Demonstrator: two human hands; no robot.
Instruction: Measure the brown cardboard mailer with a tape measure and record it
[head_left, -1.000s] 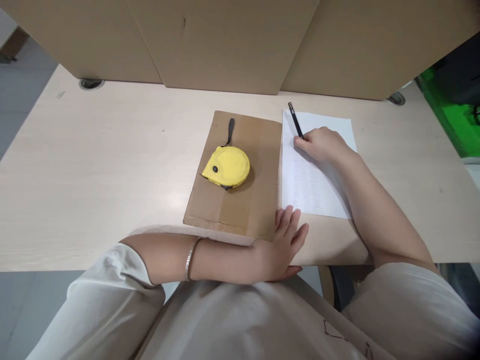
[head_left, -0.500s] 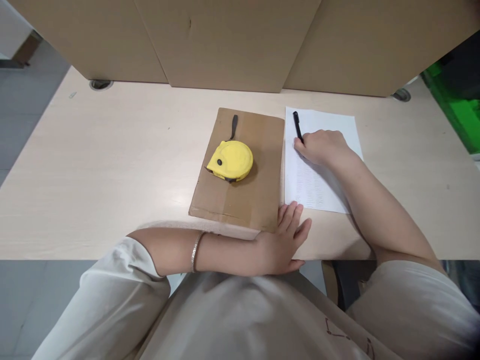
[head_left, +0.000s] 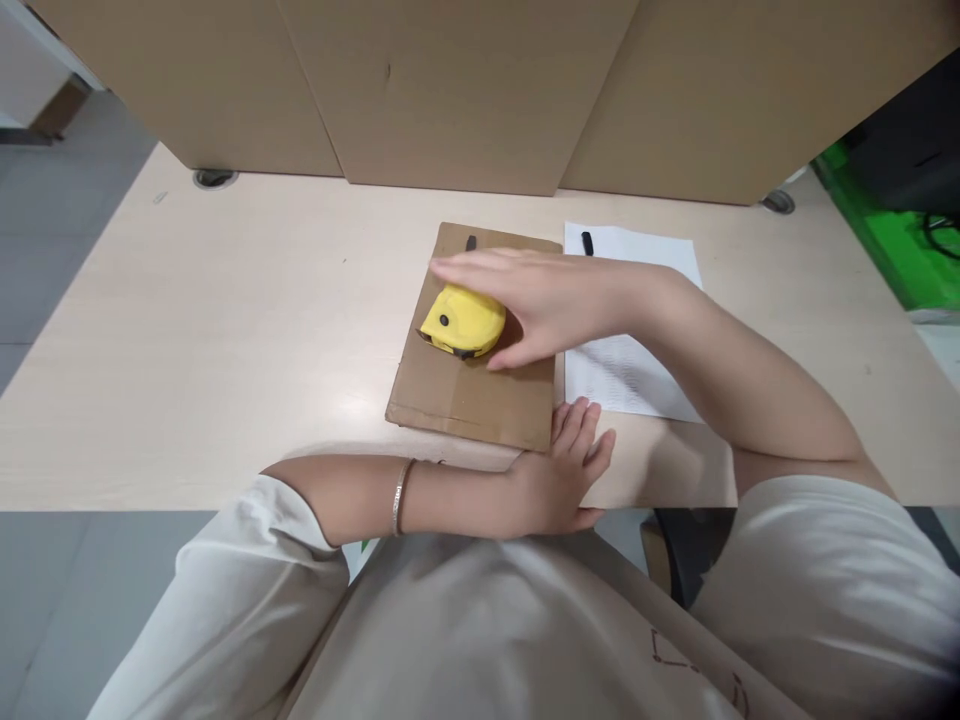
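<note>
Your table carries the cardboard sheet, with the paper just beside it. Your left hand rests by the sheet's near corner, fingers loosely spread, no object visible in it. Your right hand arches over the yellow tape measure on the cardboard, thumb and fingers wide — contact I cannot tell. The black pen shows one end over the paper. Judging by this, the pen is set down, the tape measure reached but not lifted. Half a second ago your right hand held the pen; now it has crossed over — your left stays put.
</note>
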